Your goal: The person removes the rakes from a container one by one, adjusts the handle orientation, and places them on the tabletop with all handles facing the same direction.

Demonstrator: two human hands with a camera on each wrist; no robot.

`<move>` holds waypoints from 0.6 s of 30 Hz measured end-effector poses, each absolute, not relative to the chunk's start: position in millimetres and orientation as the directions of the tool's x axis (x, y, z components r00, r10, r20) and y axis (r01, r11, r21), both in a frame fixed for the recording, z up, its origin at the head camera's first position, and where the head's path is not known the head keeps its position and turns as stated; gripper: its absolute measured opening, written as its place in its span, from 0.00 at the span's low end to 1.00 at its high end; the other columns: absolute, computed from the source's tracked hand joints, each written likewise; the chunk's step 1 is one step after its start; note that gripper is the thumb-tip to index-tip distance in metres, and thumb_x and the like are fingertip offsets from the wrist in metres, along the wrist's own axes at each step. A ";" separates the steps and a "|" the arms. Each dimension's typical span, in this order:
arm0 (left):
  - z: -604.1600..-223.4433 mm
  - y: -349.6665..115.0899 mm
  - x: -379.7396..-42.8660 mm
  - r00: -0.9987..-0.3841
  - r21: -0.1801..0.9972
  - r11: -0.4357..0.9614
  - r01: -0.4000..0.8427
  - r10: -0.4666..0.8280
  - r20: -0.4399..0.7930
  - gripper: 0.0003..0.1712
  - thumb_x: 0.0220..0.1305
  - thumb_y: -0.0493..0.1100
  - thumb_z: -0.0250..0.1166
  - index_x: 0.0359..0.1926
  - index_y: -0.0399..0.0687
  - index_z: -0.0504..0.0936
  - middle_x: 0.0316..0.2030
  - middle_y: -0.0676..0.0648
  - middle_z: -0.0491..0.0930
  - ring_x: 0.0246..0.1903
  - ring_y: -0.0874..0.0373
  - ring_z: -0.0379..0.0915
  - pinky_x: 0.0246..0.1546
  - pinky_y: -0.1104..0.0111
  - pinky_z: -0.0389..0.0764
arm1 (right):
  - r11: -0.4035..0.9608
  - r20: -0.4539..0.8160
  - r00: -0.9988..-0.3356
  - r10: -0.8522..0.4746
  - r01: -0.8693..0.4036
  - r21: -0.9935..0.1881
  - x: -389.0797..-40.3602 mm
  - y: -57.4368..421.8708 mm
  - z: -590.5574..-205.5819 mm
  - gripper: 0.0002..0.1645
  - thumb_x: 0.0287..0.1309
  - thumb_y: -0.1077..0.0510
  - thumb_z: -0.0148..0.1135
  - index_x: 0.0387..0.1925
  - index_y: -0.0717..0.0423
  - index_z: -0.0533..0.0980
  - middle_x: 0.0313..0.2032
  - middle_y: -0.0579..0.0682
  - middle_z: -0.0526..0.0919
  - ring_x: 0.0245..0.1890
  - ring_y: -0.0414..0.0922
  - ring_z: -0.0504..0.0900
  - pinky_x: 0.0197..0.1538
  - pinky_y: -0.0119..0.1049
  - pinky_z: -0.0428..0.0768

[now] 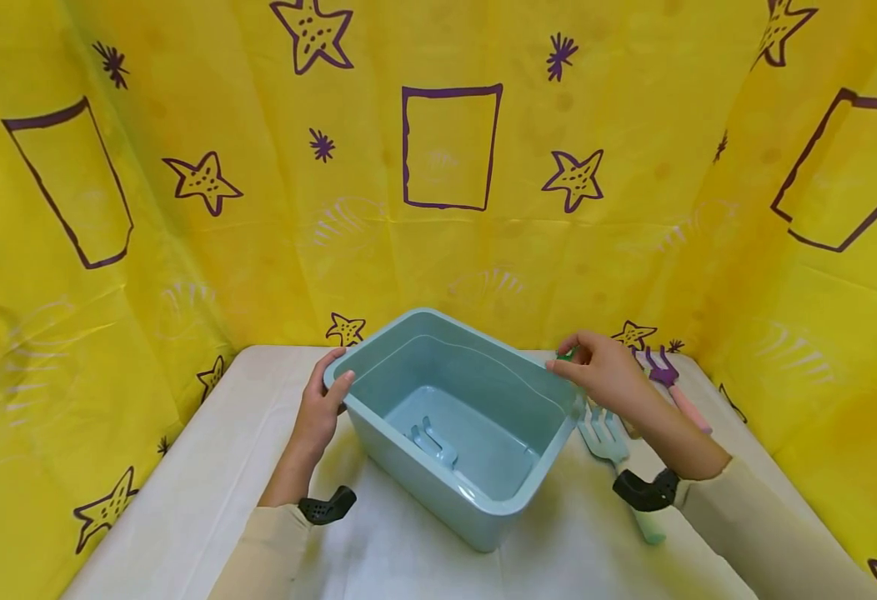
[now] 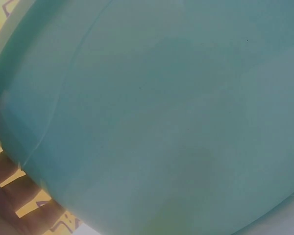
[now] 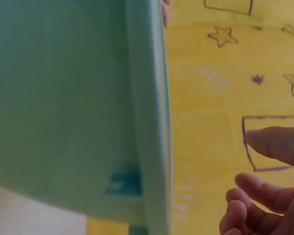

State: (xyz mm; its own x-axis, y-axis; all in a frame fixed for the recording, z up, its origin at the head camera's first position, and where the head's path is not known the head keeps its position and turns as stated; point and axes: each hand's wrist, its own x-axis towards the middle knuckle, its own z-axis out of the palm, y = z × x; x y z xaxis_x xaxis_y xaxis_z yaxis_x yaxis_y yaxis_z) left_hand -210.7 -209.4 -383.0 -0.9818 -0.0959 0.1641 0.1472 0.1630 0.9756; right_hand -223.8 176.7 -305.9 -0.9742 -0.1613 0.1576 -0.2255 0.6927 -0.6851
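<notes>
A pale blue-green plastic bin [image 1: 408, 467] stands on the table, its open top towards me and turned at an angle. My left hand [image 1: 323, 404] grips its left corner, thumb over the rim and fingers outside. In the left wrist view those fingers [image 2: 24, 196] show past the bin's wall [image 2: 161, 107]. Close to the far right rim is my right hand [image 1: 596, 367]. The right wrist view shows its thumb [image 3: 274, 144] and loosely bent fingers apart, beside the bin's rim [image 3: 152, 112], holding nothing. Something small and green [image 1: 566, 356] shows by the right fingertips, mostly hidden.
Inside the bin lies a pale blue pronged piece [image 1: 434, 442]. Right of the bin, a blue-green hand fork [image 1: 607, 437] with a green handle lies under my right forearm. Farther right is a purple hand fork [image 1: 664, 373] with a pink handle. Yellow patterned cloth [image 1: 446, 267] surrounds the white table [image 1: 206, 467].
</notes>
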 end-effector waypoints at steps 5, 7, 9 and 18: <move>-384.2 -209.9 -211.4 -0.981 0.974 0.166 0.157 -0.092 0.173 0.30 0.74 0.46 0.52 0.72 0.48 0.57 0.67 0.37 0.60 0.62 0.37 0.62 0.59 0.43 0.66 | 0.675 0.121 -0.947 -0.297 -0.298 -0.675 -236.8 152.0 -295.8 0.21 0.58 0.48 0.68 0.44 0.59 0.77 0.26 0.52 0.75 0.26 0.49 0.72 0.28 0.37 0.75; -384.8 -210.1 -211.8 -0.980 0.973 0.168 0.159 -0.091 0.175 0.30 0.74 0.46 0.52 0.73 0.48 0.57 0.68 0.36 0.60 0.62 0.36 0.62 0.59 0.43 0.66 | 0.659 0.095 -0.929 -0.358 -0.323 -0.679 -242.8 142.2 -293.4 0.20 0.57 0.49 0.68 0.44 0.59 0.78 0.25 0.52 0.74 0.25 0.48 0.72 0.28 0.37 0.75; -385.6 -210.4 -212.4 -0.980 0.973 0.169 0.158 -0.091 0.175 0.30 0.74 0.46 0.52 0.73 0.48 0.56 0.68 0.36 0.60 0.62 0.36 0.62 0.59 0.43 0.66 | 0.641 0.050 -0.911 -0.410 -0.326 -0.694 -249.2 132.8 -291.7 0.19 0.58 0.50 0.68 0.44 0.58 0.78 0.24 0.52 0.73 0.24 0.48 0.72 0.28 0.38 0.75; -412.4 -220.4 -232.4 -0.976 0.973 0.153 0.174 -0.103 0.191 0.30 0.73 0.50 0.54 0.73 0.57 0.58 0.68 0.41 0.62 0.61 0.40 0.63 0.58 0.43 0.67 | 0.565 -0.209 -0.802 -0.560 -0.184 -0.804 -277.2 90.2 -289.2 0.19 0.60 0.50 0.66 0.46 0.58 0.75 0.33 0.56 0.75 0.27 0.52 0.76 0.31 0.40 0.80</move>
State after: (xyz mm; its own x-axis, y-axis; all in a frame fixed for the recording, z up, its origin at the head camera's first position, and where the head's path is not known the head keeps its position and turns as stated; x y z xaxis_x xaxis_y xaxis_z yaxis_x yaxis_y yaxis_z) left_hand -232.4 -220.4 -412.4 -0.9761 -0.1034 0.1910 0.1742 0.1526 0.9728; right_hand -277.2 90.2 -289.2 -0.8016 -0.5600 -0.2094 -0.1845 0.5648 -0.8043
